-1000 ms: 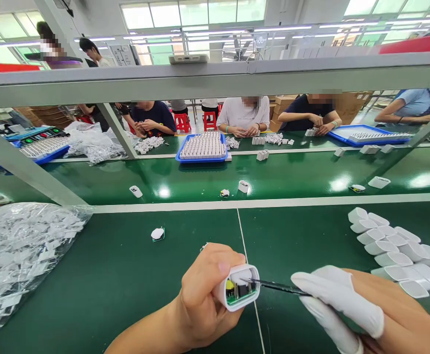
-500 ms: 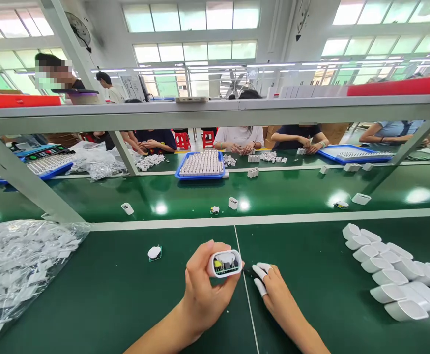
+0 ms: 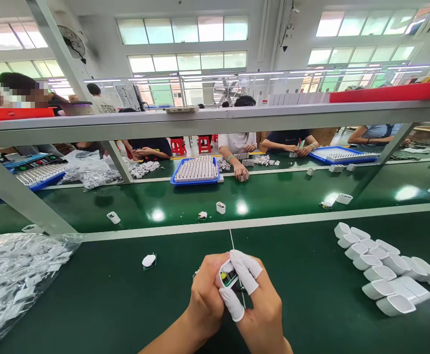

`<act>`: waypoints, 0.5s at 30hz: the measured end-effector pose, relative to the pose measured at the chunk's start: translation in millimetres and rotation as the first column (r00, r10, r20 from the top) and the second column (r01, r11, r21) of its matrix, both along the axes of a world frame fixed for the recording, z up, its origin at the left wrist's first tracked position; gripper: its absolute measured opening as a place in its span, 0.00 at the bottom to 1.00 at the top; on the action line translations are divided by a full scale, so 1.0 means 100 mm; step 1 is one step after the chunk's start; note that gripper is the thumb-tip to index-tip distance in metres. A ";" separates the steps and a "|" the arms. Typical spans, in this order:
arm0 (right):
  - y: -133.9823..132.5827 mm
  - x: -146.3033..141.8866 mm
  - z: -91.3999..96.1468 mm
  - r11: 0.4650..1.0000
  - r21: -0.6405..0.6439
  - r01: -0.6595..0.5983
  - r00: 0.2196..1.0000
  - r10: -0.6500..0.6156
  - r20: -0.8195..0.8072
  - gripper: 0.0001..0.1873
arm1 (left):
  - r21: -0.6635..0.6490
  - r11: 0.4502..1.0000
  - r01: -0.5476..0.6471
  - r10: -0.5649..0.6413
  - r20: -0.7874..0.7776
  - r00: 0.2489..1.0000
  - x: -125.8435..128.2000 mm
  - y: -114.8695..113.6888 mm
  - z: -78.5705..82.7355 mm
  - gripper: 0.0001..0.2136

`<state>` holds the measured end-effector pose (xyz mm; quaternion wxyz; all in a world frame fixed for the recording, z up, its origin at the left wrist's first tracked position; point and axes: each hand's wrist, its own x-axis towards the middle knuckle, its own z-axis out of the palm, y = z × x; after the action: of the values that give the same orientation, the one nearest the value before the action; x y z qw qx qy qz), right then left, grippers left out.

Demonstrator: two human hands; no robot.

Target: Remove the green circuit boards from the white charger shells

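My left hand (image 3: 207,292) is closed around a white plastic charger housing (image 3: 220,281), its opening facing up toward me. Inside the housing sits a circuit board (image 3: 228,278) with a yellow part and green edge. My right hand (image 3: 262,297), white finger cots on several fingertips, closes on the housing's right side and rim. A small dark thing (image 3: 242,290) shows under the right fingers; what it is, I cannot make out. Left of my hands, a loose circuit board (image 3: 149,261) with a white round top lies on the green table. Another small part is mostly hidden behind my left hand.
Rows of white housings (image 3: 380,273) stand at the right. A clear bag of white parts (image 3: 23,275) lies at the left. Beyond, housings and boards sit on a green conveyor (image 3: 178,216). A shelf beam (image 3: 200,125) crosses above. Across it, co-workers handle parts beside a blue tray (image 3: 194,183).
My right hand has come up from the table to the housing in my left hand, which has turned. The conveyor pieces appear further left. A co-worker's hand now reaches to the conveyor's far edge.
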<state>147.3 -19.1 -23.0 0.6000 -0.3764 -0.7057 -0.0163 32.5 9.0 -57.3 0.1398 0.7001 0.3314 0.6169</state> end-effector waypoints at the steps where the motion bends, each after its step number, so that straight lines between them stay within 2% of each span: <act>1: 0.00 0.01 0.00 1.000 -0.013 -0.018 1.000 0.018 -0.003 0.20 | -0.021 1.000 0.009 -0.010 -0.012 1.000 0.00 -0.01 0.02 0.12; 3: 0.01 0.02 0.00 0.997 -0.046 -0.059 0.998 0.058 -0.019 0.20 | -0.008 1.000 0.028 -0.028 -0.040 0.999 0.01 0.00 0.05 0.12; 6: 0.04 0.03 0.03 0.989 -0.084 -0.120 0.993 0.117 -0.032 0.19 | 0.091 0.995 0.042 -0.037 -0.058 0.998 0.00 0.03 0.05 0.15; 11: 0.06 0.09 0.06 0.966 -0.111 -0.233 0.972 0.229 -0.047 0.15 | 0.182 0.983 0.031 -0.019 -0.069 0.997 0.07 0.03 -0.01 0.39; 13: 0.09 0.18 0.02 0.970 -0.074 -0.233 0.972 0.233 0.004 0.16 | 0.175 0.984 0.019 -0.007 -0.069 0.998 0.13 0.01 -0.02 0.42; 15: 0.21 0.32 -0.06 0.977 -0.048 -0.208 0.971 0.212 0.110 0.17 | 0.074 0.997 0.008 0.004 -0.167 0.986 0.15 0.04 0.00 0.40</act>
<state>179.5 1.4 -28.8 0.5502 -0.3089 -0.7749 0.0384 47.9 13.2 -57.8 0.0861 0.7543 0.3180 0.5680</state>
